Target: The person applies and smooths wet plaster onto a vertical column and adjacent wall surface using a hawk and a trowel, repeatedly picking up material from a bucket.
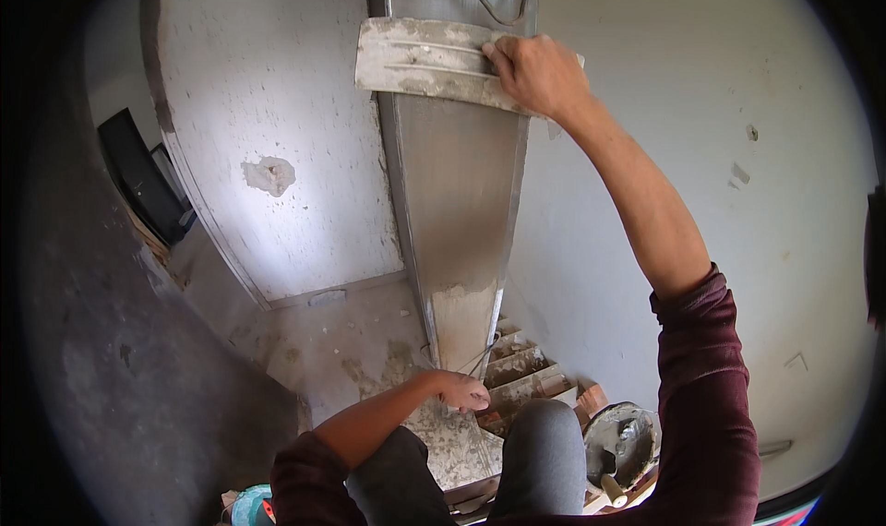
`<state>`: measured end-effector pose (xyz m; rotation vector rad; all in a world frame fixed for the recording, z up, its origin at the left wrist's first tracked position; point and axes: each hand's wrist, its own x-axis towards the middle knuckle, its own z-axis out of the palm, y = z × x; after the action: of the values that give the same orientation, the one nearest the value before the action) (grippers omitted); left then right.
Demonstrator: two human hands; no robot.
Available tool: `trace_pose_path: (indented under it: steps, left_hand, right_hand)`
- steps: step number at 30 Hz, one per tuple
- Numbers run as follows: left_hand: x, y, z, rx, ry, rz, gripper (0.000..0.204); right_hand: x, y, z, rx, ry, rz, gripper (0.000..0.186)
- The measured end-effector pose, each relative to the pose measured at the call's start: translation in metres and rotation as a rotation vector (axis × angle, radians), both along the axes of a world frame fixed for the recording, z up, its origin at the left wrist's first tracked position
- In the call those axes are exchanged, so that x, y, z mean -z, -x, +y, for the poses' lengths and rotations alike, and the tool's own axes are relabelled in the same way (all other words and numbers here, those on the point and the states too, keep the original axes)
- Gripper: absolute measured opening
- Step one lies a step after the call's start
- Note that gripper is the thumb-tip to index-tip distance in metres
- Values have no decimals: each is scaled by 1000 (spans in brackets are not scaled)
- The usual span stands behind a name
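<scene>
My right hand (544,72) is closed around one end of a wide, plaster-smeared plastering float (425,57) with raised ribs. The float lies across the upper part of a narrow wall face (457,185) coated in smooth grey plaster, with straight strips along both its edges. Lower down, this face turns pale and rough. Below it, my left hand (464,392) hangs near my knees with its fingers curled. A thin bent metal rod (483,355) runs just beside it; whether the hand grips anything is hidden.
Stairs (521,369) with debris descend beyond my knees. At lower right sits a bucket (620,438) of grey mortar, a wooden-handled tool (612,491) in it. Another bent rod (489,5) crosses the wall face's top. A teal container (249,506) is at lower left.
</scene>
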<state>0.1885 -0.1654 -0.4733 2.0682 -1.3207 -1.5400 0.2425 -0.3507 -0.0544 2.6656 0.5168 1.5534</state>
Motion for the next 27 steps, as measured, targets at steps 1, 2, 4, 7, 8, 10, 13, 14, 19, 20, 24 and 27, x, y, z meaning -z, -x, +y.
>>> trace_pose_path:
  steps: [1,2,4,7,8,10,13,14,19,20,24,27]
  left_hand:
    - [0,-3,1,23,22,-6,53]
    - [-3,0,2,48,45,1,53]
    - [-13,2,-3,73,52,-14,52]
    - [-2,9,8,102,88,-73,50]
    - [12,5,14,155,182,-128,49]
    - [33,0,30,180,183,-172,49]
    - [44,-6,35,109,33,-167,47]
    - [45,-3,36,80,42,-173,44]
    - [33,13,24,96,58,-40,44]
    - [24,14,21,116,49,-30,47]
    - [38,9,35,50,25,-21,50]
    - [25,11,28,25,-63,-4,50]
  right_hand:
    - [-9,-3,1,-7,-4,-24,39]
    - [-10,-11,1,9,-35,-36,38]
    - [-19,-23,-8,-1,14,-93,36]
    - [-11,-26,-1,-6,42,-11,36]
    - [-12,-21,1,1,57,32,36]
    - [-6,-11,9,63,80,171,36]
    - [15,-10,3,29,102,186,36]
    - [25,-10,0,-3,105,159,36]
    - [74,-13,-9,31,100,240,33]
    - [85,-13,-11,36,95,254,31]
    - [142,-12,0,79,39,407,23]
    - [227,-11,-8,131,176,663,23]
